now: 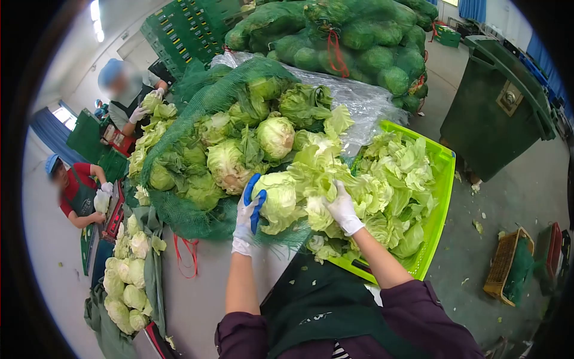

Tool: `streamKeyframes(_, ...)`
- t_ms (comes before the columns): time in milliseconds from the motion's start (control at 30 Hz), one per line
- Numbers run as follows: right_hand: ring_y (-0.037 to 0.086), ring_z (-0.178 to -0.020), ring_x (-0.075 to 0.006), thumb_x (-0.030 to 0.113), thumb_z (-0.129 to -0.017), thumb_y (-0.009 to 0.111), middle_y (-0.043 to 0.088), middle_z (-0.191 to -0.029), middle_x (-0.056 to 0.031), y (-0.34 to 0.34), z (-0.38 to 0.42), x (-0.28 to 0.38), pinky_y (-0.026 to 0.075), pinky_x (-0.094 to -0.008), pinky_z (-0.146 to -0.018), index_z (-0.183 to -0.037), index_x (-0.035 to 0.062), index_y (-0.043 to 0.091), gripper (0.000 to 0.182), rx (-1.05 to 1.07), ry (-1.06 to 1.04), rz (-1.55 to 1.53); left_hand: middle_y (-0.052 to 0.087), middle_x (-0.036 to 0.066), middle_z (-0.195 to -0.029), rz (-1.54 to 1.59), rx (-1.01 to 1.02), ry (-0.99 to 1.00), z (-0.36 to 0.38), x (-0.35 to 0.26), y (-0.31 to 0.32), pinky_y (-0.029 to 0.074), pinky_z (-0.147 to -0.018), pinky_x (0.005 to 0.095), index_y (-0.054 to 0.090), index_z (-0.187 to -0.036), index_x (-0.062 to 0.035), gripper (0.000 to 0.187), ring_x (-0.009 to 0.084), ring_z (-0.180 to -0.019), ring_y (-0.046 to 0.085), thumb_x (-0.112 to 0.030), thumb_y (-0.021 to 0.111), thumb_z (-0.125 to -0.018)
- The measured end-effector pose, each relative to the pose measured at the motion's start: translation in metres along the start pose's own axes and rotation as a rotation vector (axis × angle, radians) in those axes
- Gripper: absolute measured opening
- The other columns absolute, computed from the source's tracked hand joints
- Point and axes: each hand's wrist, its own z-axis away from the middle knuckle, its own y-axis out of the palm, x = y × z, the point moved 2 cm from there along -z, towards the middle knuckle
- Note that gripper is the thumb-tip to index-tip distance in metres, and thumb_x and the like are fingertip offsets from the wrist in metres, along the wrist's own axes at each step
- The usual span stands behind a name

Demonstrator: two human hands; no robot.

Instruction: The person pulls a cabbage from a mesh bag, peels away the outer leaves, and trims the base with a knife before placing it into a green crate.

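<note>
My left hand (pixel 246 213), in a white glove with blue on its fingers, is wrapped round the left side of a pale green cabbage head (pixel 276 196). To its right, my right hand (pixel 342 209) in a white glove has its fingers closed on loose outer leaves (pixel 323 173). Several untrimmed cabbages (pixel 228 164) lie in an opened green net sack (pixel 179 222) just beyond my hands. Beside my right hand stands a lime-green crate (pixel 441 197) heaped with loose leaves (pixel 397 173).
Full net sacks (pixel 359 48) are stacked at the back. A dark green bin (pixel 499 107) stands right, with a yellow basket (pixel 501 263) on the floor. Trimmed cabbages (pixel 128 287) line the left side. Two co-workers (pixel 128 96) (pixel 81 191) stand at the left.
</note>
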Motion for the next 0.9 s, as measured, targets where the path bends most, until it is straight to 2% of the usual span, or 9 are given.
streamKeyframes(100,0.052,-0.118,-0.0336,0.014,-0.077,0.07,0.053,-0.127,-0.0241,-0.027,0.015,0.012,0.042,-0.0366,-0.1,-0.13,-0.0003,0.043,0.061,-0.012,0.049,-0.063,0.039,0.011,-0.139,-0.089,-0.031,0.106,0.005,0.002,0.009,0.037,-0.105,0.0316,0.039,-0.14,-0.0069,0.071,0.0203,-0.124,0.043,-0.005,0.069,-0.076)
streamKeyframes(167,0.054,-0.116,-0.0294,0.017,-0.077,0.073,0.051,-0.13,-0.0225,-0.068,0.017,0.033,0.045,-0.0366,-0.098,-0.133,0.0001,0.042,0.066,-0.053,0.152,0.029,0.041,0.016,-0.134,-0.905,-0.138,0.36,0.004,0.011,0.01,0.037,-0.103,0.0371,0.041,-0.139,-0.009,0.084,0.0294,-0.121,0.043,-0.021,0.081,-0.066)
streamKeyframes(267,0.066,-0.089,-0.0302,0.024,-0.071,0.08,0.062,-0.109,-0.0197,-0.137,-0.002,0.038,0.055,-0.0379,-0.076,-0.134,0.0001,0.033,0.082,-0.127,0.339,0.502,0.041,0.018,-0.133,-0.693,-0.133,0.291,0.006,0.012,0.024,0.037,-0.102,0.038,0.04,-0.14,-0.0104,0.088,0.0325,-0.119,0.044,-0.023,0.082,-0.063)
streamKeyframes(433,0.062,-0.071,-0.0205,0.032,-0.073,0.079,0.064,-0.108,-0.0132,-0.126,-0.001,0.04,0.051,-0.0353,-0.067,-0.131,0.0113,0.047,0.069,-0.343,-0.274,0.461,0.04,0.021,-0.135,-1.002,-0.042,0.45,0.008,0.01,0.05,0.034,-0.104,0.0462,0.035,-0.143,-0.0133,0.1,0.039,-0.121,0.041,-0.033,0.083,-0.058)
streamKeyframes(500,0.064,-0.093,-0.033,0.036,-0.076,0.075,0.064,-0.109,-0.0187,-0.091,0.016,0.092,0.052,-0.0354,-0.078,-0.125,0.0022,0.052,0.063,0.151,-0.1,0.215,0.038,0.021,-0.138,-1.161,-0.028,0.46,0.017,0.007,0.069,0.031,-0.105,0.0498,0.035,-0.143,-0.015,0.102,0.041,-0.125,0.037,-0.036,0.083,-0.055)
streamKeyframes(600,0.063,-0.097,-0.0341,0.034,-0.08,0.072,0.064,-0.108,-0.0189,-0.03,0.012,0.061,0.05,-0.0365,-0.082,-0.124,0.0034,0.054,0.057,0.184,-0.254,0.259,0.041,0.019,-0.137,-1.399,0.026,0.582,0.03,0.016,0.082,0.031,-0.106,0.0492,0.042,-0.134,-0.0073,0.095,0.0413,-0.126,0.037,-0.03,0.084,-0.052)
streamKeyframes(700,0.057,-0.065,-0.0217,0.028,-0.08,0.072,0.065,-0.095,-0.0144,-0.009,0.005,0.05,0.05,-0.0338,-0.067,-0.121,0.0087,0.057,0.047,0.143,-0.402,-0.018,0.042,0.019,-0.136,-1.221,-0.009,0.553,0.028,0.02,0.067,0.031,-0.107,0.0487,0.041,-0.135,-0.0056,0.094,0.0408,-0.126,0.037,-0.028,0.083,-0.053)
streamKeyframes(800,0.059,-0.067,-0.0294,0.019,-0.083,0.066,0.064,-0.089,-0.0179,-0.015,0.002,0.06,0.051,-0.0362,-0.067,-0.117,0.0073,0.059,0.037,0.162,-0.551,0.169,0.042,0.019,-0.137,-1.165,0.036,0.585,0.028,0.021,0.059,0.03,-0.108,0.0471,0.04,-0.136,-0.0037,0.095,0.0395,-0.128,0.036,-0.027,0.082,-0.055)
streamKeyframes(900,0.063,-0.074,-0.0352,0.01,-0.082,0.055,0.063,-0.079,-0.0212,-0.036,-0.021,0.055,0.052,-0.0431,-0.069,-0.091,0.0025,0.061,0.013,0.031,-0.296,0.352,0.041,0.019,-0.137,-1.06,0.032,0.579,0.031,0.022,0.052,0.03,-0.108,0.0464,0.04,-0.137,-0.0051,0.094,0.0393,-0.128,0.036,-0.028,0.083,-0.056)
